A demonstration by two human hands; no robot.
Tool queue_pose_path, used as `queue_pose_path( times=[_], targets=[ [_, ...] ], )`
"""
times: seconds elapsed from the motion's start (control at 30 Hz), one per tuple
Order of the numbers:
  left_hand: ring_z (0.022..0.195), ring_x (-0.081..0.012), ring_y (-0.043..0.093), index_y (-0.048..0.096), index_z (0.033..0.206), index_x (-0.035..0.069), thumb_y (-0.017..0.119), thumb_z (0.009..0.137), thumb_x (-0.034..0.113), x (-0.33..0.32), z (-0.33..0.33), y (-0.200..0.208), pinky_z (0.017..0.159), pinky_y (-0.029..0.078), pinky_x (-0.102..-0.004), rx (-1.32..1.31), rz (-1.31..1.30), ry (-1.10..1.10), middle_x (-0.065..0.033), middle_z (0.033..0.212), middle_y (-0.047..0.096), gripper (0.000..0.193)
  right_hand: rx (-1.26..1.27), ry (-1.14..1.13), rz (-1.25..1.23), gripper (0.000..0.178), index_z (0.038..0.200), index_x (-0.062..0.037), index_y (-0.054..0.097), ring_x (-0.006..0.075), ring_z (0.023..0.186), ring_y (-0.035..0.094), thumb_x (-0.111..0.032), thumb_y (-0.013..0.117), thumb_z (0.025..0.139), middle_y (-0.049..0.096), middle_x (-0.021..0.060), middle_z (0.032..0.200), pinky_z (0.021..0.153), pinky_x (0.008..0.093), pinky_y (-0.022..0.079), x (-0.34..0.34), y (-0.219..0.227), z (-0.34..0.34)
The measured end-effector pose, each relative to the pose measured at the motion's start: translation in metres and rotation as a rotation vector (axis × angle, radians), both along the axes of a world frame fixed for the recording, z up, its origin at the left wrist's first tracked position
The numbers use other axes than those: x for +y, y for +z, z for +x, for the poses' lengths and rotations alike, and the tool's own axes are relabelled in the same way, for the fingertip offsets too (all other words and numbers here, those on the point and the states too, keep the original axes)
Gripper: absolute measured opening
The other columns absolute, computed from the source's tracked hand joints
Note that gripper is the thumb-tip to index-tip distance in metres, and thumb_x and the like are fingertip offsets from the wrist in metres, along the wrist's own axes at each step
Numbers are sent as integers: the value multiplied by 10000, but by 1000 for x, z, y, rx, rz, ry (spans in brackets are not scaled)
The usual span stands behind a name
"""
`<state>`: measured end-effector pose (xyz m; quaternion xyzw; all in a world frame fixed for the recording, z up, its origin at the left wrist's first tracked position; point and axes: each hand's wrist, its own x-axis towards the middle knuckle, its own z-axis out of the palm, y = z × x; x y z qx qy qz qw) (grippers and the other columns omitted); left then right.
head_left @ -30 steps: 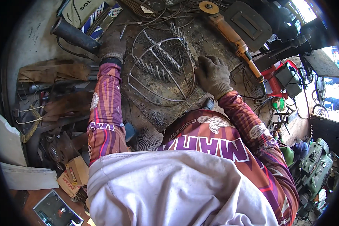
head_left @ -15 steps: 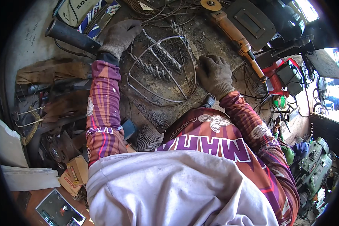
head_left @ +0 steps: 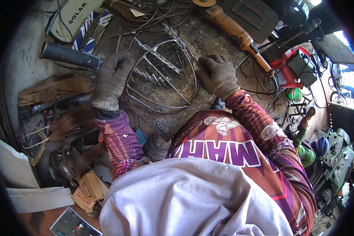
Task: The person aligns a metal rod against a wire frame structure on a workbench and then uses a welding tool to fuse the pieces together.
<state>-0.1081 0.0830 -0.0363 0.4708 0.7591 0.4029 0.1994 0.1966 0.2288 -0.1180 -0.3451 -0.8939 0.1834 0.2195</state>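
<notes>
- Frame: between the hands; its bars look joined, what remains doesn't show.
- Left hand: curled at its left edge.
- Right hand: curled near its right (whether either grips anything, I can't tell).
- Grinder: untouched.

Matt knitted cloth is seen on the left glove and right glove, smooth metal on the bent-rod frame, rough grit on the worktop, matt cardboard on the box.
</notes>
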Motion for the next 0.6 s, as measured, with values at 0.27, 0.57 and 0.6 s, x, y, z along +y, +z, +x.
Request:
queue_pose_path(
  times=[0.27,0.57,0.6],
  targets=[
    [1103,-315,654,679,1212,50,748,911,351,-30,32,-16,937,512,-388,472,29,38,-154,1227,674,431,9,-9,21,353,1147,-149,711,355,1128,619,-352,682,860,686,121,1163,969,474,486,-3,-1,-2],
    [934,-297,658,632,1258,72,713,939,399,-52,51,-57,804,526,-430,377,65,283,-129,1051,659,464,140,81,-98,359,1112,-106,728,379,1101,628,-385,664,895,690,152,1138,962,462,493,6,3,7],
    [907,-304,663,644,1224,66,693,954,404,-54,49,-61,791,525,-430,295,7,281,-134,1028,667,435,139,89,-91,359,1112,-106,728,379,1101,628,-385,664,895,690,152,1138,962,462,493,3,5,9]
  ],
)
